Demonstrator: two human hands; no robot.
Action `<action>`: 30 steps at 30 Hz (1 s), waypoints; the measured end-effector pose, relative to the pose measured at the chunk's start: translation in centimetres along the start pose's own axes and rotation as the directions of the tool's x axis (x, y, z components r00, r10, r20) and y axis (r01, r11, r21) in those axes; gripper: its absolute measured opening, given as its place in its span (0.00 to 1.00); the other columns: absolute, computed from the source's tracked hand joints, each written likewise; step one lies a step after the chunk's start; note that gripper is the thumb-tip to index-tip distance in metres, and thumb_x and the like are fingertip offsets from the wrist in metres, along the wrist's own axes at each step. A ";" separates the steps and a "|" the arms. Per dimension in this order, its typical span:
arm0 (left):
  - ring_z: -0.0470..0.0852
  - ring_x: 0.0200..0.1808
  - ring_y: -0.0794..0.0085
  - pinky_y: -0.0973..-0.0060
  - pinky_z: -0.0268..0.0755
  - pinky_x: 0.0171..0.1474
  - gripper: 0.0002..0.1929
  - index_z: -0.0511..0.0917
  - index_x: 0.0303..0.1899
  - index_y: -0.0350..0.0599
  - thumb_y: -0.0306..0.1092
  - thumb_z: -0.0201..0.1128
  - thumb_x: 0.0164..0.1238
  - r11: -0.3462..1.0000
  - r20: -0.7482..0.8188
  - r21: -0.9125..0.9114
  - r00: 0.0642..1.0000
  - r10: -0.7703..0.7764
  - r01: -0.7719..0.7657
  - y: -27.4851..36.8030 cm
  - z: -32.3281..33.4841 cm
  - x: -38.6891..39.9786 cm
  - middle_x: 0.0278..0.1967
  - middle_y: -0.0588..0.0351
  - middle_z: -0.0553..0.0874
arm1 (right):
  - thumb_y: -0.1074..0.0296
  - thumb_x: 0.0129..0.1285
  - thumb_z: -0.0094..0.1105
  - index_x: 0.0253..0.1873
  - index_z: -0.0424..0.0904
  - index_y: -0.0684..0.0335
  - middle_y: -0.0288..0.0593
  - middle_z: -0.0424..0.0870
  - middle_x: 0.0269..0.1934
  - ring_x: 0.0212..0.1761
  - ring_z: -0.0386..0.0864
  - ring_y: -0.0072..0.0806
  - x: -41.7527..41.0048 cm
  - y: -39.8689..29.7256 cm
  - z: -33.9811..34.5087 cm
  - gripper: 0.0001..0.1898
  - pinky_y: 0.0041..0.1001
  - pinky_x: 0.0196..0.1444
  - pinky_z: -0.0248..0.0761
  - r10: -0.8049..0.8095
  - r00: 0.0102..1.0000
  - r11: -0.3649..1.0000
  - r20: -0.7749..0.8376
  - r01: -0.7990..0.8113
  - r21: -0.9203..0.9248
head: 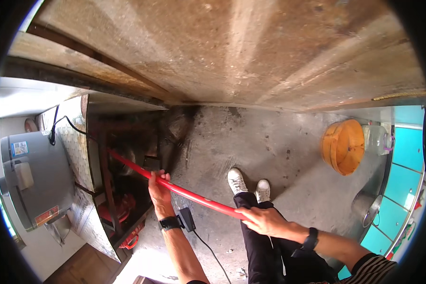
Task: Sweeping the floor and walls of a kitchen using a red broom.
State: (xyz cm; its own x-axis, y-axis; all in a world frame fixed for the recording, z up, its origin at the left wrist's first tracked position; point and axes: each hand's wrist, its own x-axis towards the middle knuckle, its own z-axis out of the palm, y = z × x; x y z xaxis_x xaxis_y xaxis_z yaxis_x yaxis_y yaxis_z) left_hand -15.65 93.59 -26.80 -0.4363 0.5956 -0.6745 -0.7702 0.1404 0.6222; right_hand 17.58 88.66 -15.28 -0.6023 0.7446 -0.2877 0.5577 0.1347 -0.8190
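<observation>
A long, slightly curved red pole (198, 199) slants across the view from the dark shelf space at left down to the lower middle. My left hand (159, 186) is closed around it, nearer its far end. At its near end, my right hand (261, 220) grips it. The far end reaches into the shadow inside a dark metal-framed shelf (108, 184), where its tip is hard to make out. A black device (187, 219) on a cable is beside my left wrist, which bears a black band.
A brown, stained panel (234, 53) spans the top. An orange basin (342, 147), a clear plastic jug (374, 140) and a metal pot (371, 211) stand on the right near turquoise cabinets (406, 149). At left are a grey appliance (39, 181) and red items (117, 209) on the shelf.
</observation>
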 end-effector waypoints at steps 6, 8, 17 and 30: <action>0.69 0.19 0.76 0.79 0.65 0.23 0.09 0.67 0.34 0.44 0.39 0.52 0.66 0.967 -0.154 0.247 0.983 0.102 -0.062 2.4 -1.3 2.7 0.26 0.49 0.78 | 0.68 0.57 0.59 0.63 0.62 0.50 0.50 0.78 0.30 0.26 0.79 0.41 2.6 -3.3 3.6 0.28 0.32 0.26 0.70 0.171 0.984 0.837 0.050 -0.171 0.520; 0.67 0.18 0.77 0.80 0.62 0.20 0.09 0.65 0.35 0.43 0.37 0.52 0.66 0.964 -0.173 0.266 0.983 0.062 -0.014 3.2 -1.5 3.3 0.24 0.47 0.78 | 0.67 0.58 0.57 0.63 0.62 0.49 0.51 0.78 0.30 0.27 0.78 0.44 2.8 -4.5 3.1 0.27 0.33 0.27 0.71 0.169 0.985 0.868 0.031 -0.164 0.469; 0.72 0.18 0.77 0.81 0.70 0.20 0.09 0.67 0.31 0.41 0.36 0.54 0.63 0.918 0.005 0.363 0.985 -0.173 0.159 0.6 3.5 -3.2 0.26 0.43 0.79 | 0.68 0.58 0.58 0.59 0.65 0.60 0.53 0.78 0.38 0.35 0.79 0.42 -3.5 -11.9 -4.9 0.23 0.32 0.33 0.73 0.275 0.962 0.924 0.001 -0.264 0.278; 0.74 0.16 0.73 0.74 0.75 0.18 0.09 0.64 0.36 0.38 0.34 0.52 0.65 0.988 0.033 0.152 0.999 0.011 -0.016 3.4 5.7 -7.1 0.24 0.45 0.79 | 0.68 0.58 0.57 0.58 0.67 0.58 0.49 0.79 0.36 0.33 0.80 0.43 -4.1 -11.7 -7.3 0.22 0.31 0.32 0.74 0.065 0.997 0.975 -0.035 -0.056 0.215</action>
State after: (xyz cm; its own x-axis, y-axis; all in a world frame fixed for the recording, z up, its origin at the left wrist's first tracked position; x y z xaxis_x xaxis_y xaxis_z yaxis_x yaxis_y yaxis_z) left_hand -12.56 94.31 -17.61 -0.4290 0.6228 -0.6543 -0.6836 0.2497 0.6858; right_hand 17.69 88.75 -0.89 -0.5448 0.7741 -0.3224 0.4543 -0.0508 -0.8894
